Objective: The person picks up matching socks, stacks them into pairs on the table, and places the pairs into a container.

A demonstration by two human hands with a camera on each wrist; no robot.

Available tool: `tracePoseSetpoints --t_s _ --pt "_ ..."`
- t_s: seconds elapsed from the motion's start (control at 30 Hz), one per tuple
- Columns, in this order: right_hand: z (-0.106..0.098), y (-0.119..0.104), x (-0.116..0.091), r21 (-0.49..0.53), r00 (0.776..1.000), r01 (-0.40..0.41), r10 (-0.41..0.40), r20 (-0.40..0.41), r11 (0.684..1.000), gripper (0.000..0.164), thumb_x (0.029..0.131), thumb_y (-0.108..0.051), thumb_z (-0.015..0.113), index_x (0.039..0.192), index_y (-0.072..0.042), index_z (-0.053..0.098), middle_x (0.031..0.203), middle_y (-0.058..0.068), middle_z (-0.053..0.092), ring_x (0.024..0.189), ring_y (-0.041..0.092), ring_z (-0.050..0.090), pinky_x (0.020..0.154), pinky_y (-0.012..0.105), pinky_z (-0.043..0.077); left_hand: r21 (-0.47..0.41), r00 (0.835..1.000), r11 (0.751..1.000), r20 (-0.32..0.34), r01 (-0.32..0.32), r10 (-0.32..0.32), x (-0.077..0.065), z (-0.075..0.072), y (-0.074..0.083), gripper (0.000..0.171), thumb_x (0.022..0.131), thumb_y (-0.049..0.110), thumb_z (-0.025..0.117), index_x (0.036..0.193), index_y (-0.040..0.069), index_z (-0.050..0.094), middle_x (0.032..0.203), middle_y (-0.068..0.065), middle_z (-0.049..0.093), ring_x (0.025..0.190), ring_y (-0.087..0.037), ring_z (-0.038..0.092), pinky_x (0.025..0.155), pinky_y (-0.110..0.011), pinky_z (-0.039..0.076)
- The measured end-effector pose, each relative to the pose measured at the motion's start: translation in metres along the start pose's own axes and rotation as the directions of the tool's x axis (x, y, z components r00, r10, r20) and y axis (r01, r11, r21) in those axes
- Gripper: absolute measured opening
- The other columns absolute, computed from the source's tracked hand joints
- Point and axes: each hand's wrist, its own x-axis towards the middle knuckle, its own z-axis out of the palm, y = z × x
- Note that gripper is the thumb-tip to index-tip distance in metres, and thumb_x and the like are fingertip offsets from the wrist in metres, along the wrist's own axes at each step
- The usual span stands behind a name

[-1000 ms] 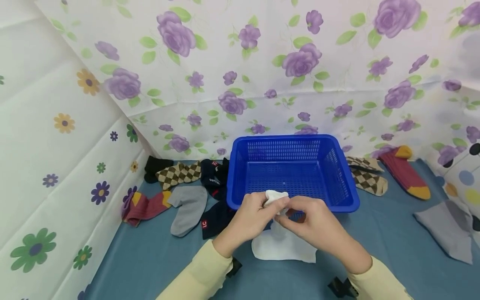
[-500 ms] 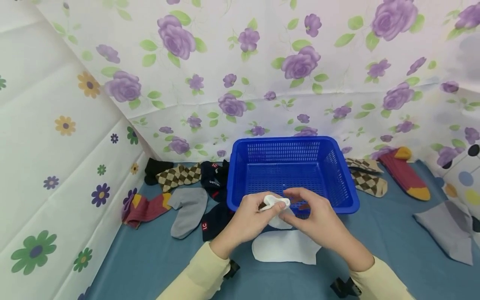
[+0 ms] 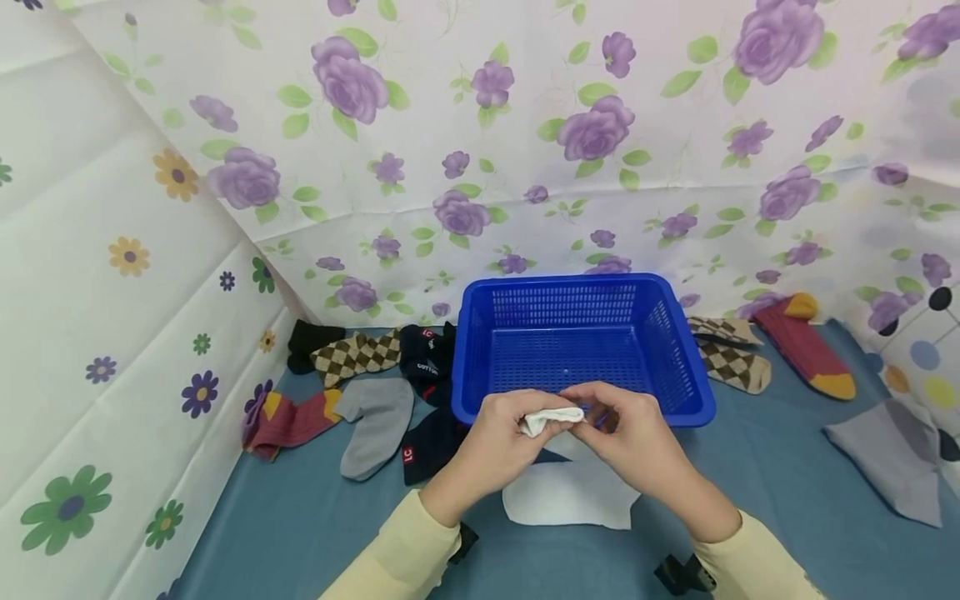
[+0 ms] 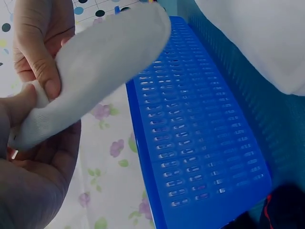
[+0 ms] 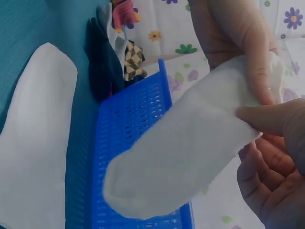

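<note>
A white sock (image 3: 553, 418) is up in front of me at the near rim of a blue plastic basket (image 3: 467, 358). My left hand (image 3: 495, 437) pinches its opening end between thumb and fingers. On the other side my right hand (image 3: 633, 433) pinches the same end, thumb on top, as the right wrist view shows. The rest of the sock (image 5: 162, 152) hangs down flat, toe away from the hands; in the left wrist view the sock (image 4: 109, 71) passes in front of the basket. A second white sock (image 3: 566, 497) lies flat on the blue-green cloth below my hands.
Left of the basket lie grey (image 3: 378, 425), red-and-yellow (image 3: 296, 421), checkered (image 3: 358, 352), black and navy socks (image 3: 429, 446). To its right are checkered socks (image 3: 735, 367), a red-and-yellow sock (image 3: 806, 346) and a grey sock (image 3: 892, 458). A flowered sheet (image 3: 525, 125) hangs behind.
The sock's opening turns and flattens between the hands. My right fingers loosened and spread half a second ago, and have now closed back in on the edge.
</note>
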Motion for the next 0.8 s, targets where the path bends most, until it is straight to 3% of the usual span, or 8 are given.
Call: tracePoseSetpoints --t_s 0.13,0.27,0.37,0.47,0.57,0.63,0.7,0.8 --pt "0.000 -0.002 0.001 -0.040 0.999 -0.012 0.014 0.047 0.999 0.036 0.083 -0.016 0.070 0.113 -0.032 0.060 0.079 -0.018 0.062 0.062 0.002 0.052 0.051 0.021 0.045 0.000 0.996 1.000 -0.085 -0.022 0.022 0.002 0.000 -0.003 0.014 0.088 0.025 0.065 0.101 0.024 0.070 0.102 0.009 0.070 0.092 0.000 0.064 0.073 -0.018 0.053" --pt "0.002 -0.007 0.004 -0.052 0.994 -0.004 0.010 0.106 0.999 0.036 0.083 -0.032 0.070 0.115 -0.038 0.056 0.088 -0.021 0.063 0.057 0.005 0.048 0.048 0.021 0.042 -0.012 0.993 0.999 -0.106 -0.047 0.045 0.002 0.000 -0.002 0.019 0.085 0.023 0.068 0.104 0.025 0.069 0.106 0.010 0.069 0.098 -0.001 0.063 0.075 -0.019 0.053" --pt "0.002 -0.011 0.007 -0.036 0.994 -0.014 0.018 0.107 0.999 0.041 0.081 -0.034 0.072 0.119 -0.034 0.056 0.097 -0.018 0.065 0.056 0.004 0.050 0.049 0.021 0.044 -0.043 0.994 0.996 -0.079 -0.084 0.080 0.002 0.000 0.000 0.037 0.083 0.025 0.071 0.118 0.027 0.062 0.113 0.010 0.065 0.105 -0.004 0.061 0.081 -0.021 0.052" --pt "0.000 -0.013 0.010 -0.007 0.995 -0.044 0.044 0.086 0.999 0.051 0.082 -0.031 0.072 0.129 -0.028 0.052 0.086 -0.011 0.066 0.055 0.004 0.053 0.048 0.022 0.046 -0.054 0.995 0.995 -0.061 -0.086 0.082 0.002 0.002 -0.001 0.067 0.077 0.032 0.075 0.136 0.031 0.043 0.123 0.011 0.058 0.112 -0.006 0.056 0.087 -0.027 0.050" --pt "-0.001 -0.012 0.011 0.023 0.996 -0.072 0.070 0.061 0.997 0.057 0.083 -0.036 0.069 0.136 -0.028 0.047 0.082 -0.008 0.065 0.055 0.005 0.054 0.045 0.023 0.046 -0.045 1.000 0.999 -0.028 -0.015 0.014 0.001 0.004 -0.006 0.090 0.072 0.040 0.077 0.144 0.035 0.023 0.133 0.011 0.048 0.119 -0.007 0.049 0.091 -0.033 0.048" --pt "-0.002 -0.012 0.012 0.052 0.996 -0.081 0.078 0.049 0.995 0.050 0.085 -0.036 0.067 0.132 -0.028 0.051 0.087 -0.006 0.067 0.062 0.005 0.059 0.049 0.023 0.048 -0.030 0.999 0.999 -0.010 0.043 -0.044 0.002 0.006 -0.009 0.095 0.071 0.043 0.077 0.145 0.037 0.018 0.134 0.013 0.047 0.119 -0.004 0.049 0.090 -0.033 0.048" --pt "-0.002 -0.012 0.012 0.089 0.996 -0.079 0.076 0.037 0.993 0.036 0.086 -0.031 0.066 0.122 -0.026 0.059 0.097 -0.005 0.067 0.074 0.007 0.061 0.056 0.024 0.051 -0.017 0.996 0.995 0.005 0.094 -0.094 0.002 0.007 -0.013 0.093 0.073 0.042 0.076 0.145 0.038 0.017 0.122 0.012 0.057 0.097 -0.003 0.058 0.077 -0.028 0.051" --pt "-0.004 -0.013 0.013 0.166 0.997 -0.081 0.078 0.029 0.983 0.020 0.088 -0.024 0.065 0.108 -0.024 0.063 0.102 -0.004 0.066 0.079 0.012 0.059 0.060 0.026 0.050 -0.013 0.988 0.988 -0.004 0.155 -0.155 0.003 0.006 -0.016 0.083 0.077 0.035 0.075 0.144 0.034 0.024 0.099 0.008 0.068 0.070 -0.003 0.059 0.062 -0.022 0.048"
